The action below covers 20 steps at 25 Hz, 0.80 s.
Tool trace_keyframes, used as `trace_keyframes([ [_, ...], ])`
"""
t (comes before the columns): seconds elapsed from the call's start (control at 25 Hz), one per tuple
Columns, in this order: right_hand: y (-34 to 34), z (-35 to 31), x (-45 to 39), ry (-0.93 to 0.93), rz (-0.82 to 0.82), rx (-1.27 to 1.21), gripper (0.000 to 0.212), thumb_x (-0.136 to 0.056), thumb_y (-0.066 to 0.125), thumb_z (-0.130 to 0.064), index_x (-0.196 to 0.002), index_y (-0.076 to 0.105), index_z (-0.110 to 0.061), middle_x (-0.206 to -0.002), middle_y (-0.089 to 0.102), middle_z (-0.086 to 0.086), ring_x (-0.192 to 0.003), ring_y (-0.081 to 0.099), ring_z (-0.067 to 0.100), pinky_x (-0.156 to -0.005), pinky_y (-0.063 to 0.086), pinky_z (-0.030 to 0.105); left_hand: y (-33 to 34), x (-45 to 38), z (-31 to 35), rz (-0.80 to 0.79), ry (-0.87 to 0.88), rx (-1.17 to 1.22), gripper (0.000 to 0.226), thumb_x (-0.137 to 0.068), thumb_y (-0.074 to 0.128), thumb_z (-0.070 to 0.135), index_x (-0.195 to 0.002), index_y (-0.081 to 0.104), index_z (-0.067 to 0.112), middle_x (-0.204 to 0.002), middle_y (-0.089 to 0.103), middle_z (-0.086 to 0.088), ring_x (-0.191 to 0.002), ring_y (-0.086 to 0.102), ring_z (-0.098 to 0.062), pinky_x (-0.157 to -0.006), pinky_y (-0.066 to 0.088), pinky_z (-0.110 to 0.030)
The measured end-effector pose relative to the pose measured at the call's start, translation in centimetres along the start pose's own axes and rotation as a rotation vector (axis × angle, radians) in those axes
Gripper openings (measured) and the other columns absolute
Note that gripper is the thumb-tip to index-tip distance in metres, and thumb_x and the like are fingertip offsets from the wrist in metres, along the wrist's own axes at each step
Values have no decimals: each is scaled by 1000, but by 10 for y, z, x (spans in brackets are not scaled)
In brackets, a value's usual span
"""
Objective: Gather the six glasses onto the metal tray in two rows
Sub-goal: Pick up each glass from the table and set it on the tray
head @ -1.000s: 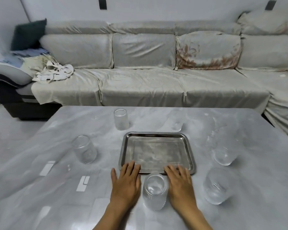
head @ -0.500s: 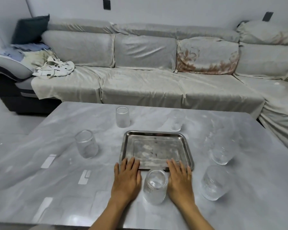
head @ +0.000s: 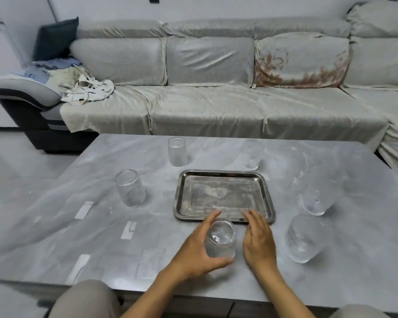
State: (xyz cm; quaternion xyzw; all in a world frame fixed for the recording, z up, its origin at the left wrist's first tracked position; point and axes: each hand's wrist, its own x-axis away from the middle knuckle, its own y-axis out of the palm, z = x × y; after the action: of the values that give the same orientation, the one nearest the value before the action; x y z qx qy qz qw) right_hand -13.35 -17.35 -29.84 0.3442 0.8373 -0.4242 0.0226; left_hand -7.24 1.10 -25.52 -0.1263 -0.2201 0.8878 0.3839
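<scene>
An empty metal tray [head: 223, 217] lies in the middle of the grey marble table [head: 55, 226]. Just in front of it stands a ribbed glass [head: 220, 242]; my left hand [head: 198, 251] is wrapped around its left side and base. My right hand [head: 259, 239] hovers beside the glass on the right, fingers apart, holding nothing. Other glasses stand around the tray: one at the left [head: 130, 191], one at the back left [head: 177, 152], one at the back right [head: 251, 154], and two at the right [head: 316, 198] and near right [head: 305, 238].
A cloth-covered grey sofa [head: 216, 99] runs behind the table and wraps round on the right. Crumpled cloth [head: 87, 90] and a dark cushion [head: 55, 37] sit at its left end. My knee [head: 85, 299] shows below the table's front edge.
My left hand has turned from lying flat on the table and closed around the near glass. My right hand has lifted off the table beside it. The camera view has shifted.
</scene>
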Motion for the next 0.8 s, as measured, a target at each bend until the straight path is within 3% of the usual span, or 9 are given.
trace_keyframes([
  [0.12,-14,-9,16,5,-36,-180,60,-71,47,7,-123,61,-18,-133,60,6,-124,53,28,-106,40,38,-2,-4,3,91,5,95,89,-58,90,38,-131,41,50,-126,59,27,-119,57,0,-100,48,-22],
  [0.24,-26,-39,16,-34,-404,-481,75,-68,61,-10,-134,43,-42,-134,57,-15,-123,52,3,-102,44,25,-21,-17,14,209,44,200,78,-59,92,27,-124,52,39,-117,67,17,-109,65,-8,-90,52,-19],
  [0.32,-28,-58,1,-47,-494,-512,75,-68,71,-27,-134,39,-45,-130,59,-21,-119,54,-1,-96,46,22,-36,-28,28,238,56,194,77,-59,92,26,-125,53,37,-116,68,12,-108,66,-8,-91,52,-20],
  [0.44,-21,-75,-24,-1,-420,-472,67,-59,85,-45,-116,50,-42,-111,68,-16,-100,64,4,-83,53,30,-69,-48,34,27,15,216,82,-63,89,25,-133,50,42,-126,66,10,-117,62,-7,-98,51,-24],
  [0.52,-6,-75,-40,65,-363,-472,71,-50,88,-51,-110,52,-42,-104,69,-14,-95,64,4,-79,54,30,-96,-64,24,-129,-69,448,80,-69,79,28,-140,45,39,-137,60,9,-126,56,-7,-104,46,-29],
  [0.6,9,-75,-61,137,-271,-513,74,-44,87,-50,-109,55,-36,-99,70,-13,-93,66,4,-76,53,23,-113,-82,7,26,-202,572,71,-74,70,32,-141,47,33,-137,60,6,-120,60,-7,-99,45,-29],
  [0.68,29,-78,-92,181,-164,-537,75,-44,85,-50,-110,56,-34,-97,69,-16,-88,66,-1,-71,49,13,-116,-99,-16,326,-415,344,64,-80,70,26,-140,48,24,-126,63,1,-107,64,-12,-87,48,-27],
  [0.72,39,-82,-108,189,-129,-522,75,-44,84,-51,-110,53,-36,-96,69,-18,-86,65,-3,-69,47,11,-112,-105,-28,414,-521,248,66,-80,72,21,-141,47,18,-123,62,-3,-106,63,-17,-89,48,-30],
  [0.8,58,-89,-134,178,-110,-423,75,-45,82,-54,-109,45,-41,-96,66,-19,-84,63,-2,-68,46,15,-103,-114,-49,434,-620,191,68,-77,73,14,-140,48,12,-118,63,-6,-109,61,-24,-97,48,-36],
])
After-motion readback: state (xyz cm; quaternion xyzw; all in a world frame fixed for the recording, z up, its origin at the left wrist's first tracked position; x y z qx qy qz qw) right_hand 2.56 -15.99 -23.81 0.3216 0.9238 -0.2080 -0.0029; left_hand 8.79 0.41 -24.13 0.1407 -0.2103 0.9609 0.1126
